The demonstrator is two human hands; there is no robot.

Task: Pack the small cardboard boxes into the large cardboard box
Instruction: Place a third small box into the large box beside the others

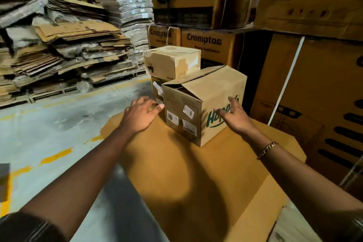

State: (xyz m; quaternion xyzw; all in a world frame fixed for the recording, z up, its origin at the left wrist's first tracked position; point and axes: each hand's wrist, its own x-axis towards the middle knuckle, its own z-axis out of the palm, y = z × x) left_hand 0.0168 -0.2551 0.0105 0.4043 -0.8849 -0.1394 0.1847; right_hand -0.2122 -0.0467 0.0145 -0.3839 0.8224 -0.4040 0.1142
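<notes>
A cardboard box with green lettering and white labels (pixel 204 102) stands on a flat sheet of cardboard (pixel 196 173); its top flaps are partly lifted. Behind it a smaller taped box (pixel 170 62) sits on another small box (pixel 157 88). My left hand (pixel 142 115) reaches to the left corner of the lettered box with fingers straight, the thumb close to its edge. My right hand (pixel 233 116) is stretched out flat in front of the box's right face over the green lettering. Neither hand holds anything.
Tall stacks of flattened cardboard (pixel 64 45) fill the left on pallets. Large printed cartons (pixel 210 43) and strapped boxes (pixel 314 84) form a wall behind and to the right. The grey floor (pixel 59 124) has yellow markings.
</notes>
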